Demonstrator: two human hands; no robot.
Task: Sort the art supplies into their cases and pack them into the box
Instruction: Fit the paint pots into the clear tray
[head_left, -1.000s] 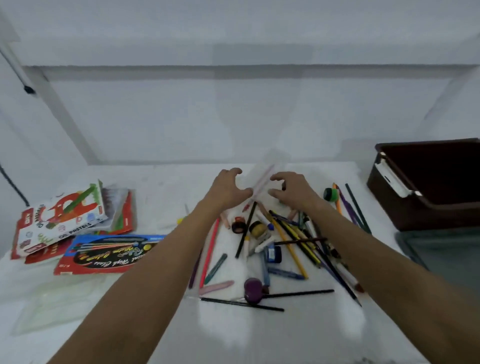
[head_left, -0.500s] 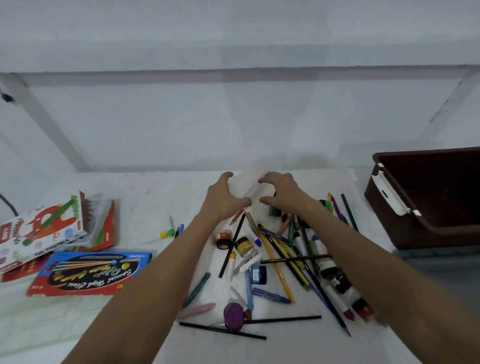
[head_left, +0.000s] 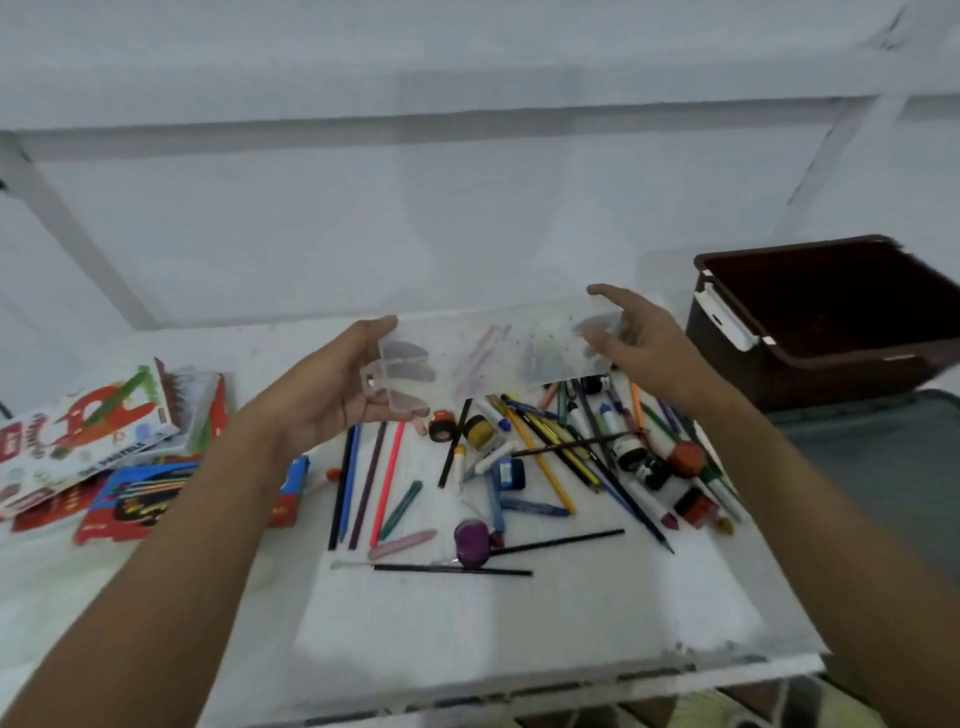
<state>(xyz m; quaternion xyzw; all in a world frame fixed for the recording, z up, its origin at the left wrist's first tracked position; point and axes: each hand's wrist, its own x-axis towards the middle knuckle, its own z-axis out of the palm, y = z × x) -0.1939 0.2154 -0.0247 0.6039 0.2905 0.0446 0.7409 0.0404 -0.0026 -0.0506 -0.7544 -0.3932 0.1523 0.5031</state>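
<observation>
Art supplies (head_left: 524, 467) lie scattered on the white bench (head_left: 519, 623) just below and nearer to us than our two hands: pencils, thin black brushes, crayons, small paint pots and markers, many of them crossed over one another. Above that heap we hold a clear plastic case (head_left: 493, 353) by its two ends, lifted off the bench and lying roughly level, a little tilted. Our left hand (head_left: 332, 395) grips the left end, thumb on the far edge and fingers curled underneath, showing through the plastic. Our right hand (head_left: 639, 338) holds the right end, thumb up over the far corner, fingers partly seen through the case. The two hands are well apart, one at each end. Through the case we can make out a few pale stick shapes and some dark specks; whether they lie inside it or behind it we cannot tell.

A purple pot (head_left: 471, 540) stands near the front of the heap, touching a long black brush (head_left: 452, 570).

To the right of our right hand stands a dark brown box (head_left: 810, 374) with a white latch on its near-left rim. To the left of our left hand lies a stack of printed cardboard packs (head_left: 93, 441), the top one white and red, with a blue and red pack (head_left: 140, 499) partly under our left forearm.
</observation>
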